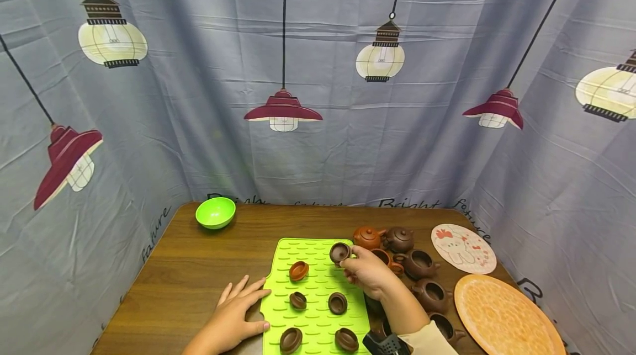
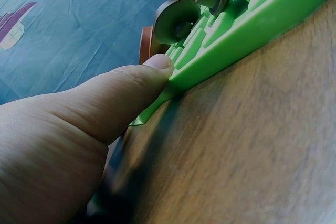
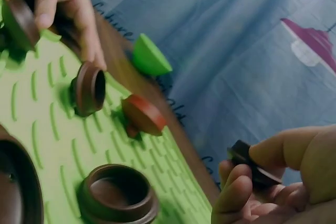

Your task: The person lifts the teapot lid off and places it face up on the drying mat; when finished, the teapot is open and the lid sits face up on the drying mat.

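My right hand [image 1: 371, 273] pinches a dark brown teapot lid [image 1: 340, 253] between thumb and fingers, over the far right part of a lime-green ridged mat [image 1: 318, 289]. In the right wrist view the same lid [image 3: 252, 163] is held edge-on. My left hand [image 1: 231, 313] lies with fingers spread at the mat's left edge; its thumb [image 2: 152, 69] touches the rim in the left wrist view. On the mat lie a reddish-orange lid [image 1: 299, 271] and several brown lids, among them a middle right one [image 1: 338, 303] and a near left one [image 1: 291, 340].
Right of the mat stand several teapots: an orange one [image 1: 367, 237], a dark lidded one [image 1: 399, 239] and open brown ones [image 1: 420, 263]. Farther right lie a white rabbit-print placemat [image 1: 464, 249] and an orange round board [image 1: 507, 313]. A green bowl [image 1: 216, 212] sits back left.
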Demonstrator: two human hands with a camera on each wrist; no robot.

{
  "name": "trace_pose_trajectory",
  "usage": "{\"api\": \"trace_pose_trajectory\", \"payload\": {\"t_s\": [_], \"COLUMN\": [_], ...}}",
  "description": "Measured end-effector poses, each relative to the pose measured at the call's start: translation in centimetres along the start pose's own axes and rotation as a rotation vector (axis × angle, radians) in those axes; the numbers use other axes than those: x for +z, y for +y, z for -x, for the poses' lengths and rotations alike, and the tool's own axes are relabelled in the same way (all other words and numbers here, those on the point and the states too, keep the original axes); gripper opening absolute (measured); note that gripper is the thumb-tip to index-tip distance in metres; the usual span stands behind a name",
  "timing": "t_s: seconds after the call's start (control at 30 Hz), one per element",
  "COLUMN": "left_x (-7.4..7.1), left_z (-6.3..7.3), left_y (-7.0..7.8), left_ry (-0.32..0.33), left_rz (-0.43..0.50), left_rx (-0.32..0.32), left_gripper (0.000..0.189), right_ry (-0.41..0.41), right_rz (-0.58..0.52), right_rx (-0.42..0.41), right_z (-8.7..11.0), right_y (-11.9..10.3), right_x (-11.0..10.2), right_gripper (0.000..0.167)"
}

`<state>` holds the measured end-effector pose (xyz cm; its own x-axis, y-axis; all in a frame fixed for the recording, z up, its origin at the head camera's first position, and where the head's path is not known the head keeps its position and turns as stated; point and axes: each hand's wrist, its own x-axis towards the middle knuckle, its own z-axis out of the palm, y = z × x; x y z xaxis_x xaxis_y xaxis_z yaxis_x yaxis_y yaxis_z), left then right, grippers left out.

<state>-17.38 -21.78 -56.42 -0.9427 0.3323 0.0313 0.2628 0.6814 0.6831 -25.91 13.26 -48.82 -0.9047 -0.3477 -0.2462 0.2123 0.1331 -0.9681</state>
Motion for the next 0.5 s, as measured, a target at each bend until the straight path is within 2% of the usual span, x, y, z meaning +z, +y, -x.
{"api": "trace_pose_trajectory", "payload": {"t_s": [0.37,0.5], "left_x": [0.1,0.0], "left_z": [0.0,-0.1], "left_y": [0.0,0.1], "left_ry": [-0.009,-0.003], "left_rz": [0.005,-0.005], "left_rx": [-0.007,-0.007], "left_gripper": [0.076,0.076], "right_ry": [0.007,0.016], "right_rz": [0.131,0.169], "right_rx": [0.011,0.02], "right_z": [-0.5,-0.6], "right_y": [1.7,1.8], "right_x": [1.3,1.8], "right_gripper": [0.039,0.027]}}
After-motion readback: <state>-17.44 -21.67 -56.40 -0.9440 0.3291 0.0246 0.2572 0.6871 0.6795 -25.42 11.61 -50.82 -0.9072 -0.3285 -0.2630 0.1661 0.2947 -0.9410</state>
